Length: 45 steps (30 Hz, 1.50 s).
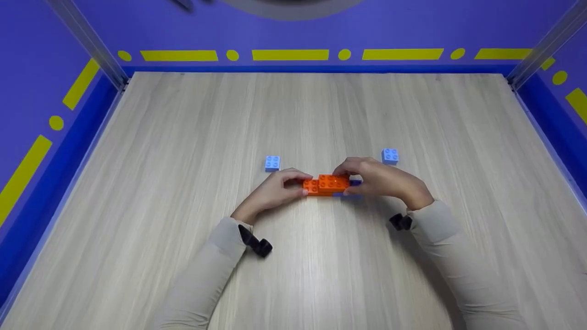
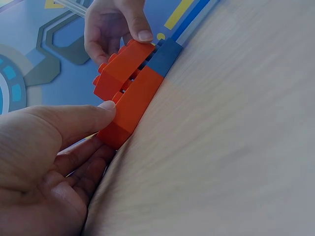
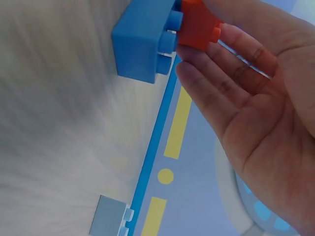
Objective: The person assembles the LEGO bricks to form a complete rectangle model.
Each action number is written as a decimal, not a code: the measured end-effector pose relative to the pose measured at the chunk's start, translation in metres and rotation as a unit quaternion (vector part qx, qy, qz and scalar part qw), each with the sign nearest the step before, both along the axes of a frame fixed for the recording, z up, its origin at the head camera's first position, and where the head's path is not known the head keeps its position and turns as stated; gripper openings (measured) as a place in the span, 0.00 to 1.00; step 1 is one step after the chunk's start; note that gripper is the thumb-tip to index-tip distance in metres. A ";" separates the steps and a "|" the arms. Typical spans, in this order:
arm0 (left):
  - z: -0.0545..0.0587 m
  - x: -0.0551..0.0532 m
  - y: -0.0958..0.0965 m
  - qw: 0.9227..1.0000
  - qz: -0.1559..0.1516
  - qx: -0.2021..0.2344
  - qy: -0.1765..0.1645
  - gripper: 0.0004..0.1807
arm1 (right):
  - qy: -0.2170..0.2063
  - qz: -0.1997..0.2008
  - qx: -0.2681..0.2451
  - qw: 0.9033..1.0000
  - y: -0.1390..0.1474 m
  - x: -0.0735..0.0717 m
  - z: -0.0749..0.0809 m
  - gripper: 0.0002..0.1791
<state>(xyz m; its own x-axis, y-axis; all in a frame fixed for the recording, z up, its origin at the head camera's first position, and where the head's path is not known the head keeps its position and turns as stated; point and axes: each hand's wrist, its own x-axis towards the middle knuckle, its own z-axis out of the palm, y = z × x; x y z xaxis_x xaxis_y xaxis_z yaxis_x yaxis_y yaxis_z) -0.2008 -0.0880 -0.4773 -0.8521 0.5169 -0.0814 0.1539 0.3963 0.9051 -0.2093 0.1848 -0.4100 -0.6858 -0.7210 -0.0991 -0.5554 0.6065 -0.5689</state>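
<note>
Near the middle of the table, a lower orange toy brick [image 1: 311,187] lies end to end with a blue brick [image 2: 166,59]. My left hand [image 1: 278,189] pinches the lower orange brick's left end between thumb and fingers. Above this pair is an upper orange brick [image 1: 333,183], which my right hand [image 1: 383,178] grips between thumb and fingers at its right end. The left wrist view shows studs in a narrow gap under the upper brick, which spans the joint between the two lower bricks. Studs at the blue brick's right end are uncovered in the right wrist view.
Two small light blue bricks stand beyond the hands, one [image 1: 272,163] by the left hand and another [image 1: 390,156] just behind the right. A wood-patterned table [image 1: 293,275] carries everything. Blue panels with yellow marks [image 1: 290,55] border its back and sides.
</note>
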 end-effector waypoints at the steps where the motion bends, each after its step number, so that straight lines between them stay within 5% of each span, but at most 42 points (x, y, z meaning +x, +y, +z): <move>1: 0.000 0.000 0.000 1.000 -0.001 0.001 0.001 0.20 | 0.000 0.001 0.001 1.000 0.000 0.000 0.000 0.21; 17: 0.000 -0.001 0.000 1.000 -0.011 0.003 0.016 0.20 | 0.062 0.016 0.025 0.998 -0.009 0.000 0.003 0.18; 45: 0.002 0.000 0.000 1.000 -0.007 0.008 0.007 0.20 | 0.074 0.047 0.036 0.996 -0.018 -0.002 0.007 0.16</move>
